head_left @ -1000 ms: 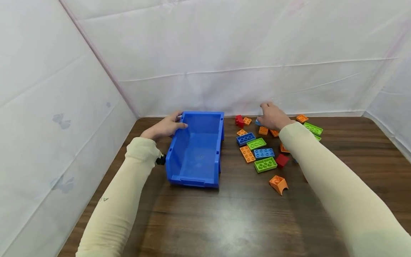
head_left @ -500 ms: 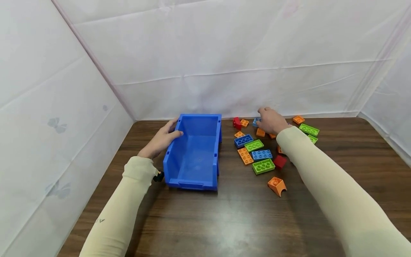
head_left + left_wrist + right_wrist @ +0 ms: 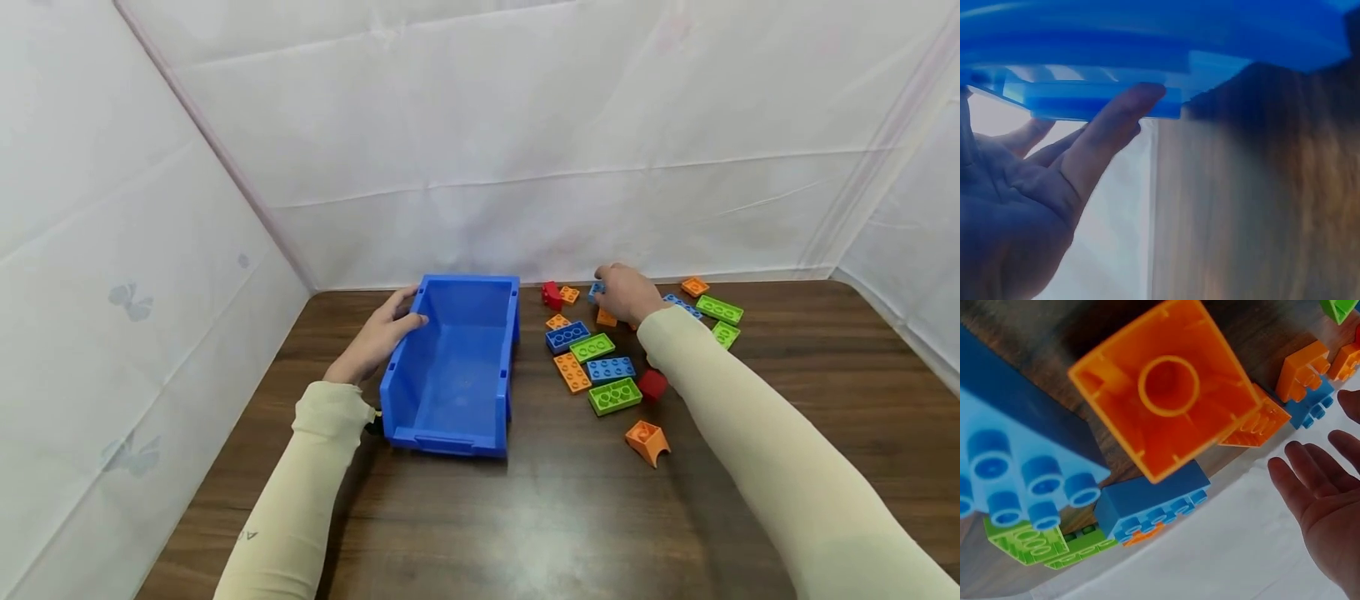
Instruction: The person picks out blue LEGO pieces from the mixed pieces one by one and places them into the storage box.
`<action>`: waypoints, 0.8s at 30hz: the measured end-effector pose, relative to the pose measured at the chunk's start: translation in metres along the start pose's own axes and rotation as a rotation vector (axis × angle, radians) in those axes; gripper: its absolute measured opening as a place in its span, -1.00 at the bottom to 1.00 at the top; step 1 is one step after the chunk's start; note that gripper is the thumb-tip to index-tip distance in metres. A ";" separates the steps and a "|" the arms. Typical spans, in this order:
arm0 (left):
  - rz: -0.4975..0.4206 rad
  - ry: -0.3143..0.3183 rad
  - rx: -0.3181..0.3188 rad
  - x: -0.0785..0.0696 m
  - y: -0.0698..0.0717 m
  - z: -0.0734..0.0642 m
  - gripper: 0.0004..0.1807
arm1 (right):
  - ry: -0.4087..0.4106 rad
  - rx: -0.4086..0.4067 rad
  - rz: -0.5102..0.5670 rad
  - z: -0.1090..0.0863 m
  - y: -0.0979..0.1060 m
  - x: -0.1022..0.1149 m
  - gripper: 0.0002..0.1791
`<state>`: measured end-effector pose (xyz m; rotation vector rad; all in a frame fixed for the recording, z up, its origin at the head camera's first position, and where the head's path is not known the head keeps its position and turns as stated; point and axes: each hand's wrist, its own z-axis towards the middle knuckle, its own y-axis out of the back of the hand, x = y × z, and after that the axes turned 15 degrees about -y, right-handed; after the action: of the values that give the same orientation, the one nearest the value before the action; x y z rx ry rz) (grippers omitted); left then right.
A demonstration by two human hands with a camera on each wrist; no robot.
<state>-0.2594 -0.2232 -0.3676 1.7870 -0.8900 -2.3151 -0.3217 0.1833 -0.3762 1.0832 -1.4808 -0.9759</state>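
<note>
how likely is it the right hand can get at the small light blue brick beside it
Probably yes: the right hand is right beside the light blue brick, and in the right wrist view nothing seems to stand between them.

Blue bin [image 3: 468, 304], light-blue brick [image 3: 596, 292], brown wood-grained table [image 3: 585, 508]

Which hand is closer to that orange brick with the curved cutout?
Right. The right hand is beyond the orange brick, near the back edge of the table. The left hand is farther off to its left, gripping the blue bin.
</note>
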 end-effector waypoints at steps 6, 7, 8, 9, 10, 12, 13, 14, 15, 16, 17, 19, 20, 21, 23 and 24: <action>0.004 -0.011 -0.036 -0.004 -0.006 -0.005 -0.25 | 0.014 -0.007 0.031 0.003 -0.004 0.001 -0.44; 0.003 -0.011 -0.045 -0.006 -0.007 -0.005 -0.25 | 0.013 -0.008 0.037 0.004 -0.005 0.001 -0.44; 0.004 -0.012 -0.053 -0.006 -0.008 -0.005 -0.24 | 0.013 -0.004 0.045 0.004 -0.005 0.001 -0.45; 0.004 -0.012 -0.061 -0.007 -0.010 -0.005 -0.24 | 0.012 -0.001 0.053 0.004 -0.005 0.002 -0.46; 0.004 -0.010 -0.068 -0.007 -0.011 -0.005 -0.23 | 0.014 0.000 0.055 0.005 -0.006 0.002 -0.47; 0.006 -0.008 -0.080 -0.008 -0.014 -0.005 -0.23 | 0.025 0.008 0.057 0.005 -0.007 0.001 -0.49; 0.008 -0.005 -0.086 -0.009 -0.015 -0.004 -0.23 | 0.030 0.012 0.057 0.005 -0.007 0.000 -0.51; 0.010 -0.004 -0.090 -0.009 -0.017 -0.004 -0.23 | 0.038 0.015 0.053 0.005 -0.007 0.000 -0.52; 0.012 -0.002 -0.094 -0.010 -0.017 -0.003 -0.24 | 0.045 0.017 0.048 0.005 -0.008 -0.001 -0.54; 0.013 0.000 -0.098 -0.011 -0.018 -0.003 -0.24 | 0.053 0.017 0.039 0.005 -0.008 -0.001 -0.55; 0.013 -0.001 -0.102 -0.011 -0.019 -0.003 -0.24 | 0.057 0.017 0.034 0.005 -0.008 -0.002 -0.57; 0.018 -0.002 -0.113 -0.012 -0.020 -0.003 -0.25 | 0.057 0.013 0.024 0.005 -0.009 -0.001 -0.59; 0.017 -0.003 -0.118 -0.012 -0.020 -0.003 -0.25 | 0.056 0.010 0.021 0.005 -0.009 0.000 -0.60; 0.016 -0.003 -0.124 -0.012 -0.020 -0.003 -0.26 | 0.054 0.007 0.020 0.005 -0.009 0.000 -0.60; 0.009 -0.006 -0.127 -0.011 -0.021 -0.003 -0.25 | 0.045 0.002 0.020 0.005 -0.009 0.001 -0.61; 0.006 -0.007 -0.128 -0.011 -0.021 -0.003 -0.24 | 0.042 0.001 0.024 0.005 -0.010 0.000 -0.61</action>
<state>-0.2471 -0.2022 -0.3688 1.7242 -0.7288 -2.3190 -0.3253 0.1805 -0.3860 1.0782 -1.4571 -0.9301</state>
